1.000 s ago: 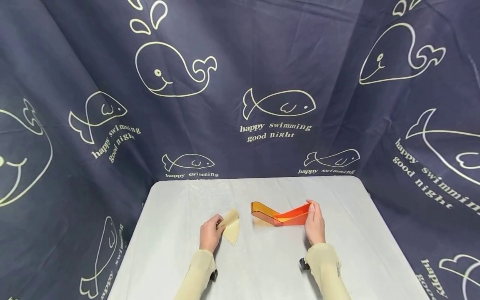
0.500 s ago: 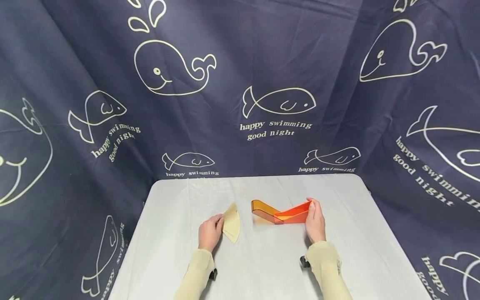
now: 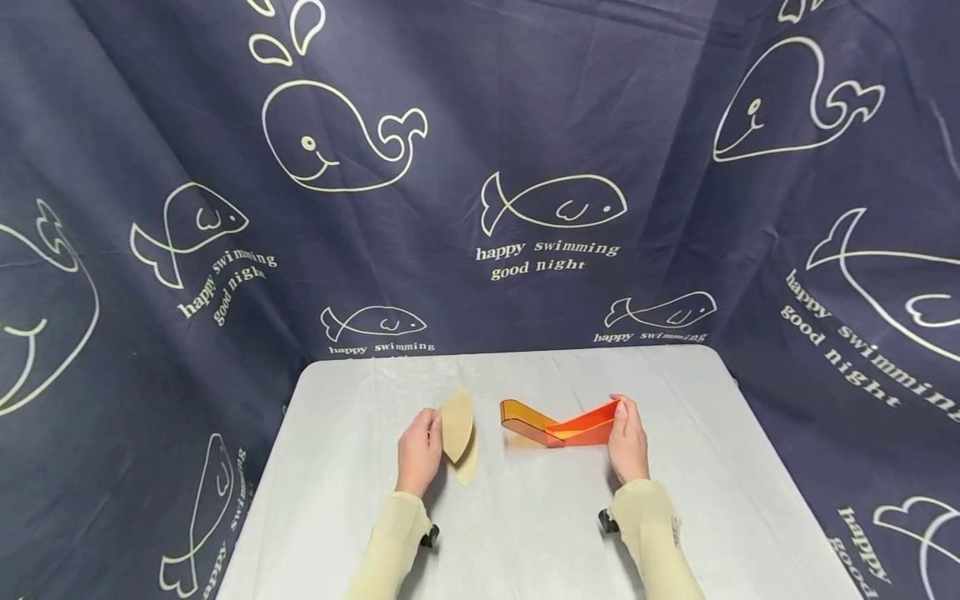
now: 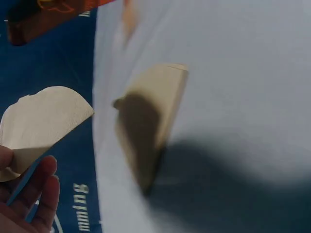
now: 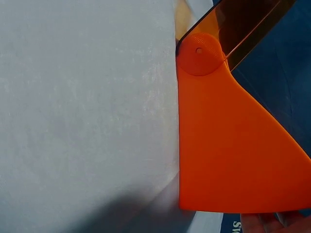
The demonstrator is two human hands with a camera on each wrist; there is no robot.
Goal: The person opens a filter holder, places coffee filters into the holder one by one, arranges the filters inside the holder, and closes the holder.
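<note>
My left hand (image 3: 420, 446) pinches a tan paper coffee filter (image 4: 48, 111) between thumb and fingers, raised over the table in the left wrist view. Below it a folded stack of coffee filters (image 4: 167, 82) lies on the table, partly in the hand's shadow; in the head view the raised filter overlaps the stack (image 3: 468, 468). My right hand (image 3: 628, 442) holds the right end of an orange filter case (image 3: 588, 427), thumb at the near side. Its see-through amber lid (image 3: 528, 421) is swung out to the left on a round hinge (image 5: 201, 54).
A white cloth covers the table (image 3: 540, 533), whose rounded back corners meet dark blue curtains (image 3: 465, 100) with whale and fish drawings. The curtains stand at the back and both sides. An amber tint falls on the cloth under the lid.
My left hand has lifted one filter off the stack and turned it upright, leaving the rest lower on the table. The right hand and the case have stayed nearly still.
</note>
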